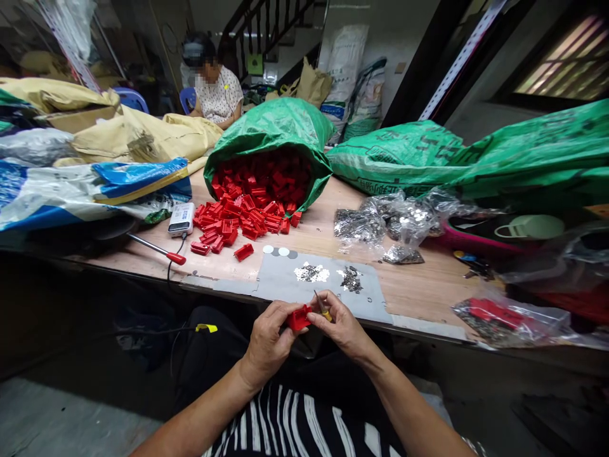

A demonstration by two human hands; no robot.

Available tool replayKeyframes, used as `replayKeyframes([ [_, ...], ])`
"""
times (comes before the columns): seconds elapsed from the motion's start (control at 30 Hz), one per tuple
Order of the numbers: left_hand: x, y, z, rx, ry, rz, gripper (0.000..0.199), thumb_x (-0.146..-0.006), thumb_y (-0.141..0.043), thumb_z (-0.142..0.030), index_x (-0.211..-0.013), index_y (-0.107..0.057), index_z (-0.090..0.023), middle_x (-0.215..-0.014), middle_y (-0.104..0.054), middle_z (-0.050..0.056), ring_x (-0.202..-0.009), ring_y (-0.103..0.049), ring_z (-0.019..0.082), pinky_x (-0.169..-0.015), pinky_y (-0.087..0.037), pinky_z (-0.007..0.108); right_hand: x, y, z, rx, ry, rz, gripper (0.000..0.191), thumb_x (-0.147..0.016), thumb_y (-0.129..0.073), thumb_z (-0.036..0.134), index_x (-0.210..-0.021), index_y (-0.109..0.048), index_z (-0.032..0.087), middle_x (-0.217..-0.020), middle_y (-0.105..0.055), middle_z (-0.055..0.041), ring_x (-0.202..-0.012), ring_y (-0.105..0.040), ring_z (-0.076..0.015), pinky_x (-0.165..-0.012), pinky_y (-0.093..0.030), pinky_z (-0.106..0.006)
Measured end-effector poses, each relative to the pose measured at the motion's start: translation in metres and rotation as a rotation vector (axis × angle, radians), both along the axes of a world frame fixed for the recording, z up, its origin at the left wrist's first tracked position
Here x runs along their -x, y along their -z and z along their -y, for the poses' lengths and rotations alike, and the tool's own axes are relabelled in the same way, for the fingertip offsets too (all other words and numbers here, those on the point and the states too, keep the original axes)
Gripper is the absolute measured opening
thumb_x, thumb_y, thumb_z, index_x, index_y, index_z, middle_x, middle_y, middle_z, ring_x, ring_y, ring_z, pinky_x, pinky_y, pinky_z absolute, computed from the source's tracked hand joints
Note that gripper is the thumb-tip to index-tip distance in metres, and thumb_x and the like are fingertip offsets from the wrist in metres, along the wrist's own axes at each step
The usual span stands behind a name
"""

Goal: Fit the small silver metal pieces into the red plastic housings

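My left hand [269,339] is closed on a red plastic piece [299,318] held just off the table's front edge. My right hand [340,324] meets it from the right, fingers closed around a small screwdriver with a yellow handle [326,314]; its fingertips touch the red piece. Beyond my hands a grey mat [280,285] bears a pile of shiny small parts [311,273] and a pile of darker ones [351,279]. Many similar red pieces [228,222] spill from a green sack [276,127] onto the table.
A white device [181,219] with a cable and a red-tipped lever [176,258] are at the left. Plastic bags of metal parts [361,225] lie to the right, near another bag [514,317] at the front edge. A person [219,95] sits across the table.
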State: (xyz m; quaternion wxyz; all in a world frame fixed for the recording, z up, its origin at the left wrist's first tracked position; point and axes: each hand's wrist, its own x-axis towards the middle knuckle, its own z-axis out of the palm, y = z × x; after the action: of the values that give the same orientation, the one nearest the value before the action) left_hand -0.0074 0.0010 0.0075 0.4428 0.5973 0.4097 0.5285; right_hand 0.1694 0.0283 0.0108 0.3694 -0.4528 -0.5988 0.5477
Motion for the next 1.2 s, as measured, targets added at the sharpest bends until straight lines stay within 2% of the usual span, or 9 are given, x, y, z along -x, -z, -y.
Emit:
replayKeyframes([
  [0.17,0.002,0.001,0.001,-0.017,0.005,-0.041,0.033,-0.075,-0.07,-0.017,-0.106,-0.071,-0.029,-0.098,-0.071,0.007,-0.091,-0.062,0.024,-0.085,-0.046,0.034,-0.006,0.003,0.0,0.188,-0.08,-0.084,0.038,-0.078,-0.068,0.047,-0.097,-0.045,0.023,-0.076,-0.051,0.0044,-0.053,-0.038,-0.0065,-0.049,-0.029,-0.02],
  [0.47,0.006,0.006,0.001,-0.067,0.023,-0.111,0.032,-0.073,-0.072,-0.019,-0.104,-0.072,-0.03,-0.096,-0.073,0.007,-0.089,-0.061,0.025,-0.084,-0.043,0.036,-0.007,0.004,0.002,0.325,-0.179,-0.216,0.039,-0.075,-0.072,0.044,-0.093,-0.046,0.022,-0.069,-0.042,0.0076,-0.05,-0.027,-0.0046,-0.045,-0.021,-0.018],
  [0.57,0.008,0.008,-0.001,-0.05,0.065,-0.044,0.032,-0.07,-0.074,-0.017,-0.1,-0.073,-0.027,-0.091,-0.072,0.007,-0.087,-0.061,0.024,-0.083,-0.043,0.035,-0.005,0.002,0.004,0.385,-0.214,-0.302,0.042,-0.072,-0.074,0.044,-0.092,-0.046,0.022,-0.069,-0.041,0.008,-0.048,-0.026,-0.0036,-0.043,-0.019,-0.018],
  [0.67,0.008,0.012,-0.004,0.079,0.071,0.095,0.028,-0.069,-0.076,-0.018,-0.096,-0.074,-0.023,-0.092,-0.072,0.008,-0.09,-0.061,0.024,-0.085,-0.044,0.033,-0.004,-0.001,0.002,0.411,-0.275,-0.295,0.04,-0.075,-0.069,0.048,-0.093,-0.045,0.022,-0.067,-0.042,0.008,-0.046,-0.03,-0.0037,-0.043,-0.021,-0.017],
  [0.77,0.005,0.016,-0.008,0.297,0.046,0.341,0.026,-0.071,-0.075,-0.022,-0.097,-0.072,-0.02,-0.095,-0.072,0.006,-0.09,-0.063,0.021,-0.086,-0.045,0.031,-0.008,-0.005,-0.013,0.239,-0.259,-0.06,0.037,-0.08,-0.064,0.046,-0.104,-0.049,0.022,-0.075,-0.054,0.0032,-0.056,-0.047,-0.0084,-0.049,-0.035,-0.02],
  [0.83,0.004,0.016,-0.01,0.391,0.019,0.486,0.025,-0.072,-0.074,-0.022,-0.097,-0.07,-0.018,-0.094,-0.072,0.005,-0.088,-0.064,0.019,-0.086,-0.046,0.029,-0.013,-0.007,-0.03,-0.023,-0.109,0.19,0.029,-0.082,-0.062,0.04,-0.104,-0.056,0.021,-0.088,-0.062,-0.0022,-0.074,-0.057,-0.0142,-0.064,-0.044,-0.026],
  [0.93,0.003,0.015,-0.012,0.46,0.013,0.584,0.024,-0.073,-0.074,-0.022,-0.096,-0.069,-0.016,-0.093,-0.071,0.005,-0.087,-0.064,0.016,-0.085,-0.047,0.026,-0.021,-0.006,-0.057,-0.339,0.073,0.565,0.013,-0.085,-0.057,0.027,-0.094,-0.063,0.021,-0.091,-0.066,-0.0045,-0.086,-0.059,-0.0194,-0.079,-0.044,-0.033],
  [1.07,0.005,0.012,-0.011,0.521,0.045,0.645,0.026,-0.073,-0.074,-0.023,-0.096,-0.067,-0.015,-0.092,-0.07,0.005,-0.084,-0.064,0.015,-0.08,-0.051,0.027,-0.022,0.001,-0.077,-0.451,0.029,0.797,0.013,-0.084,-0.056,0.02,-0.093,-0.065,0.021,-0.093,-0.067,-0.005,-0.083,-0.06,-0.0192,-0.076,-0.043,-0.032],
  [1.2,0.006,0.01,-0.009,0.545,0.053,0.656,0.032,-0.074,-0.074,-0.025,-0.102,-0.064,-0.015,-0.093,-0.068,0.006,-0.086,-0.065,0.017,-0.08,-0.053,0.029,-0.017,0.003,-0.079,-0.452,-0.027,0.828,0.011,-0.085,-0.056,0.021,-0.09,-0.065,0.023,-0.09,-0.066,-0.0029,-0.078,-0.058,-0.0165,-0.071,-0.041,-0.029],
])
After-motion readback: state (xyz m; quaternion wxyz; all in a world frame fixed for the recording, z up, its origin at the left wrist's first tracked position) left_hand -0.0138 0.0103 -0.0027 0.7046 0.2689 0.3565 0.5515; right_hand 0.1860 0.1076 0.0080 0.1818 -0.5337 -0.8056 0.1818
